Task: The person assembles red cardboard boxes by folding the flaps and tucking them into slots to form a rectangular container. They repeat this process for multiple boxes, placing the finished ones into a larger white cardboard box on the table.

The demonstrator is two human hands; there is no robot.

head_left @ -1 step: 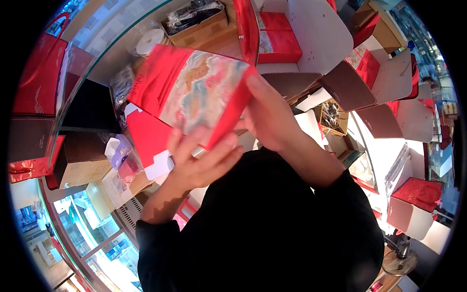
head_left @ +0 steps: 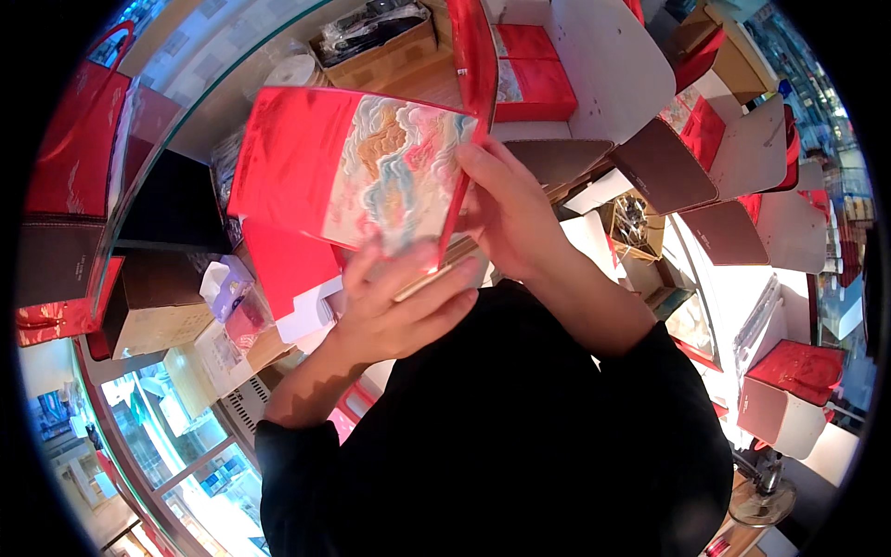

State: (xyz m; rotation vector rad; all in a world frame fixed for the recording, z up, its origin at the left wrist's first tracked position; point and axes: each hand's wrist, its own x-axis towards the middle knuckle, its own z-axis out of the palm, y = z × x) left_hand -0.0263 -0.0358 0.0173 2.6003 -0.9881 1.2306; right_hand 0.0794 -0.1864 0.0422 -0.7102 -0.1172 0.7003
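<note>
I hold a flat red gift box (head_left: 288, 153) up in both hands, tilted. An embossed cloud pattern in several colours covers the pale panel at its right. My right hand (head_left: 510, 209) grips the right edge, its thumb on the face and its fingers mostly hidden behind. Along the lower edge, the fingers of my left hand (head_left: 399, 302) are bent against the box, slightly blurred. A thin pale gold strip (head_left: 436, 278) shows between those fingers; I cannot tell what it belongs to. Below the box, close to my left wrist, is a red card piece (head_left: 288, 265) with white flaps (head_left: 311, 311).
Open boxes with red boxes (head_left: 534, 88) inside stand at the back right, their brown flaps (head_left: 668, 162) folded out. A carton of plastic-wrapped black items (head_left: 376, 42) lies at the back. A glass edge (head_left: 186, 125), a purple tissue box (head_left: 225, 288) and a brown carton (head_left: 153, 306) are at left.
The red box has turned slightly, and its patterned face shows more fully and sharply. My left hand has shifted a little to the right along its lower edge.
</note>
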